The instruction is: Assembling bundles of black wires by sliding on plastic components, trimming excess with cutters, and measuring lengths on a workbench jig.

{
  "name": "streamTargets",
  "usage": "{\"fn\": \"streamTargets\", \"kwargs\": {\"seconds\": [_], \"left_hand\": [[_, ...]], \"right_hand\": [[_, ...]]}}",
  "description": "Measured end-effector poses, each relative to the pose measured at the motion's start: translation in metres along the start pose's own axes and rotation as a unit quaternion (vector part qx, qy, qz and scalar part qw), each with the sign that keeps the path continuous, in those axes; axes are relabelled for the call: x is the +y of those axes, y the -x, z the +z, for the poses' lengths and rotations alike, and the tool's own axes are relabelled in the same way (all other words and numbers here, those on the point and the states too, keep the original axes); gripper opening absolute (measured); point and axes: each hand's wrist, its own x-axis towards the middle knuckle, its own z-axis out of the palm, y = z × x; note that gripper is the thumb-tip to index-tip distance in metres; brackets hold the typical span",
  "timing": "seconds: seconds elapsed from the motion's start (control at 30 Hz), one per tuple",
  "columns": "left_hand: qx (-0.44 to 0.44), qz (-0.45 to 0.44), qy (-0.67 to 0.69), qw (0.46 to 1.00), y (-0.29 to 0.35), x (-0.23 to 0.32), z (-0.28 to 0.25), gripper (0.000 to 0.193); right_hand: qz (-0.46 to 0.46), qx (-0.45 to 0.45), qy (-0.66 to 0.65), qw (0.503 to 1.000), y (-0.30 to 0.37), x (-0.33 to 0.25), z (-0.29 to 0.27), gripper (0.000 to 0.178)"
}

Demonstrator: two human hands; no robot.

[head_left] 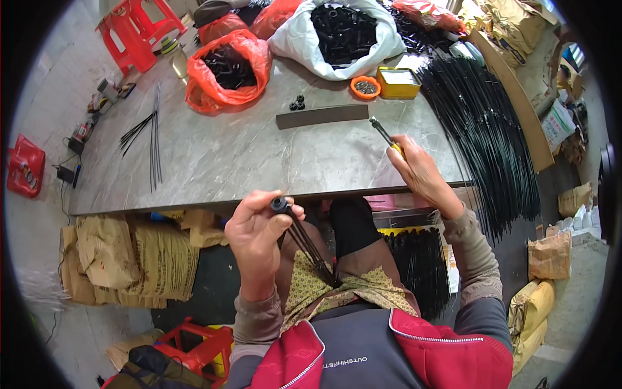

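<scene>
Grey stone-pattern bench (227, 162), far edge: orange plastic bag (223, 72) open, holding short black tube-like parts; white plastic bag (304, 42) beside it, open, full of the same kind of black parts. Small round orange dish (365, 87) with small dark bits inside, touching a shallow yellow rectangular tin (398, 83), contents unclear. Flat dark grey bar (322, 116) lies in front of the bags, small cluster of black caps (297, 103) just behind it. Loose thin black rods (152, 136) on the bench's left part; big fan of long black rods (486, 123) draped over its right end. Left hand (256, 236) is below the bench's near edge, raised over the lap, fingers clenched round a bundle of thin black rods with a black cap on the top end (291, 223); the rods run down onto the patterned lap cloth. Right hand (421, 172) is over the bench's near edge, wrist bent, grasping a yellow-handled screwdriver (387, 137) with the shaft pointing up-left, clear of the bench top. Hands well apart.
</scene>
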Motion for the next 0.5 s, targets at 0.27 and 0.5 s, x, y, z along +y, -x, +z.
{"fn": "streamTargets", "kwargs": {"seconds": [0.27,0.5], "left_hand": [[-0.005,0.011,-0.029,1.0,-0.005,-0.002,0.006,0.032],[0.016,-0.011,-0.079,0.997,-0.022,-0.016,0.011,0.031]], "right_hand": [[-0.011,0.129,0.256,0.958,-0.05,0.053,0.021,0.039],[-0.022,0.138,0.31,0.94,-0.067,0.037,0.041,0.043]]}}
